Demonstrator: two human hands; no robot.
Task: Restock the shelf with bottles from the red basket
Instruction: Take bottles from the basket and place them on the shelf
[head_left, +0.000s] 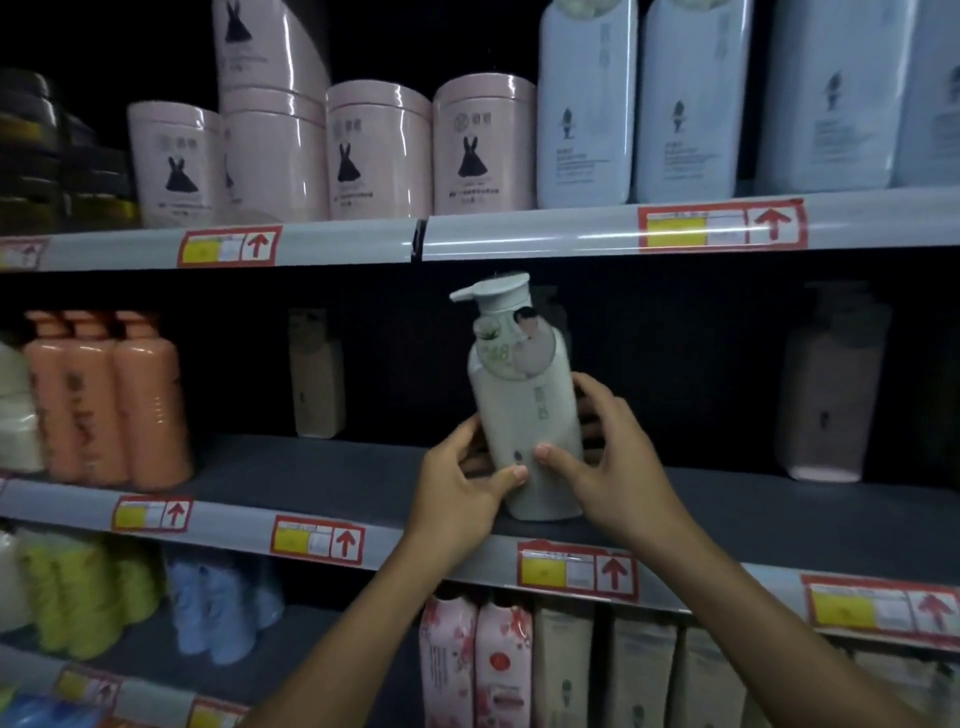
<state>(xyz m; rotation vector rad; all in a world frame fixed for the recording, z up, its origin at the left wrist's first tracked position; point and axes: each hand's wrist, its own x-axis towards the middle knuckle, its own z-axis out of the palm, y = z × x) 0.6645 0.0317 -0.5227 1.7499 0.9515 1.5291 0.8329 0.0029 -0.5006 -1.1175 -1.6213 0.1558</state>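
Gripping a pale pump bottle (524, 415) from both sides, the hands meet at the front of the dark middle shelf (332, 478). The left hand (457, 488) curls round the bottle's lower left, thumb laid across its front near the base. The right hand (608, 457) wraps the right side, thumb on the front just beside the left thumb, fingers reaching behind. The bottle stands on the shelf board close to the front edge, leaning slightly to the left, its pump spout pointing left.

Just below the hands, the shelf rail carries red-framed price tags (576, 569) with yellow patches and upward arrows. Below and to the right of the forearms stand pink flowered packs (475, 665); down to the left sit blurred yellow-green and blue bottles (104, 592).

Level with the hands and well off to the left, three orange bottles (104, 400) stand side by side at the shelf front. Behind and left of the held bottle, a beige bottle (317, 374) stands deep in shadow. Well to the right, a pinkish pump bottle (831, 389) stands far back, dim.

Above the hands, on the upper shelf, pink round tubs (379, 150) bearing a black dress mark sit to the left, and tall pale blue bottles (587, 104) stand to the right.
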